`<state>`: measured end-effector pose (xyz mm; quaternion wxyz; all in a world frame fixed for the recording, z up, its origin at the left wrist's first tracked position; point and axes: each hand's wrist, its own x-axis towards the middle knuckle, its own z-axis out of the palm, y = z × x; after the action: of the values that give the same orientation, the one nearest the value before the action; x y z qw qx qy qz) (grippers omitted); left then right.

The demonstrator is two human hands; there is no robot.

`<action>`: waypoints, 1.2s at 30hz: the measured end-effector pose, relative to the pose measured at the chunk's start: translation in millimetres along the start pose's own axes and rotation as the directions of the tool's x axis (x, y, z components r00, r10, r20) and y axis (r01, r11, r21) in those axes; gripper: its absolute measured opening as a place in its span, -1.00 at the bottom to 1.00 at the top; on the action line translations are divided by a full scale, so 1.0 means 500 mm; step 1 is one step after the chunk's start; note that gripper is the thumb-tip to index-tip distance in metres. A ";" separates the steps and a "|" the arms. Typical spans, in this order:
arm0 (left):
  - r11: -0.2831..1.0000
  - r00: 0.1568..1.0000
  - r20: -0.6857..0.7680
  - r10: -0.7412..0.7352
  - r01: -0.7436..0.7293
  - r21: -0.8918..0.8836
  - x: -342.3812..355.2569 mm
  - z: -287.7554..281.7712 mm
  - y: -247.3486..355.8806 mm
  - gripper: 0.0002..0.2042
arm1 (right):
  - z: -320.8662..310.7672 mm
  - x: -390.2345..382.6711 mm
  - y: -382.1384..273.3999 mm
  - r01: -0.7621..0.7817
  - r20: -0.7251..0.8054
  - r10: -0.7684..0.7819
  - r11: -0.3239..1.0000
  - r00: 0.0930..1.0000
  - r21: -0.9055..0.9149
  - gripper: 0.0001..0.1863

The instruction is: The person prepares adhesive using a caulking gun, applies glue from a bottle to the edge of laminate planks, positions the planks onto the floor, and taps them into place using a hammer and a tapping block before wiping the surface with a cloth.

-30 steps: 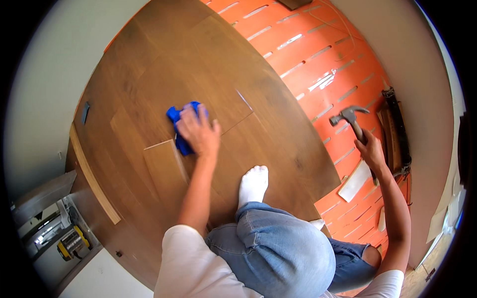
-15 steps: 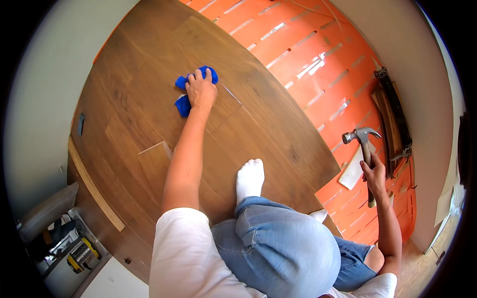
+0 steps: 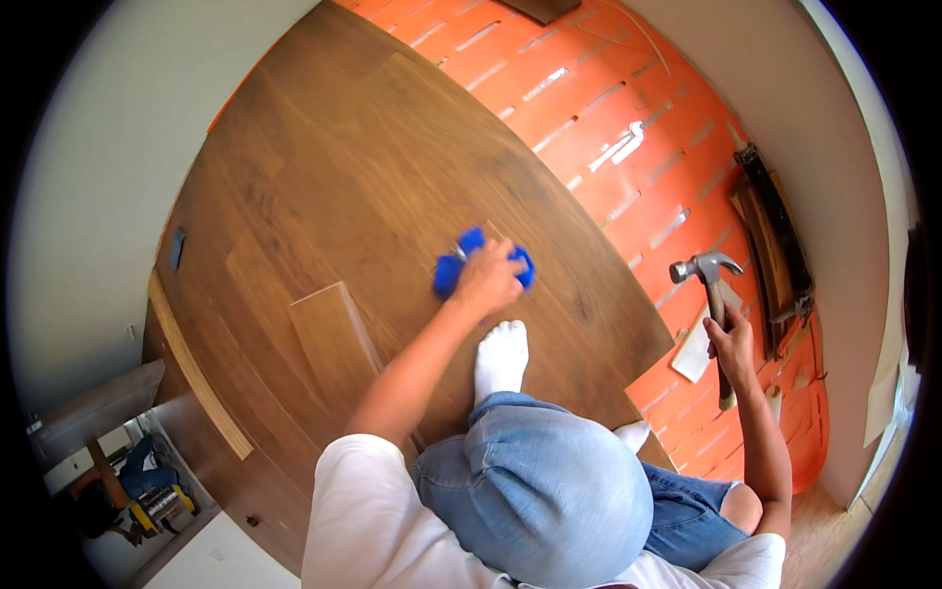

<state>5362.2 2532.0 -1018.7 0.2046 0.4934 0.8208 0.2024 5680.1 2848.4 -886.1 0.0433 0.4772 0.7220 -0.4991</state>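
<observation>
My left hand [image 3: 491,279] is closed over a bright blue cloth [image 3: 449,273] and presses it against the brown wood plank floor [image 3: 392,177], just ahead of my white-socked foot [image 3: 501,358]. Bits of the cloth stick out on both sides of the fingers. On the right, my right hand [image 3: 732,346] grips a claw hammer [image 3: 714,294] by its handle, steel head up, above the orange underlayment [image 3: 628,187]. A white block [image 3: 694,351] lies on the underlayment behind the hammer.
Along the right wall lie a black caulking gun [image 3: 770,211] and wood offcuts [image 3: 756,240]. A long wood strip [image 3: 201,373] runs on the left floor, near a small blue-grey piece [image 3: 177,248]. At lower left, a doorway shows a yellow-black item [image 3: 162,508]. A loose-looking plank [image 3: 339,334] has pale edges.
My left hand has drawn the blue cloth nearer and to the right across the planks. The hammer stays in my right hand at nearly the same place. The view has shifted slightly.
</observation>
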 end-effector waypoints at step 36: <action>0.850 0.880 -0.053 0.471 -0.437 0.294 0.029 0.068 -0.075 -0.51 | 0.213 -0.353 0.300 -0.591 -0.048 0.738 0.576 0.673 0.566 -0.68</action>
<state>5347.2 2533.2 -1069.1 0.0301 0.6836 0.7115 0.1599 5841.4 2660.2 -946.1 0.0004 0.7735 0.3272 -0.5428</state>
